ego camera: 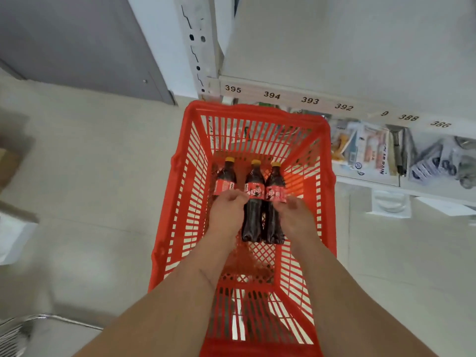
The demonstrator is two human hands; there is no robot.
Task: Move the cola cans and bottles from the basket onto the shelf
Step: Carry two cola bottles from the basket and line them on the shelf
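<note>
Three bottles [253, 202] lying in basket [327, 161]; left one half hidden under left hand [226, 210]; right hand [296, 215] alongside; grips unclear.

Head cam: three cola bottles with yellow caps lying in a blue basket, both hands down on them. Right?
Not quite. The basket is red, not blue, as the head view shows. The rest holds: three cola bottles with yellow caps lie in it, and the left hand and right hand are down on them.
</note>
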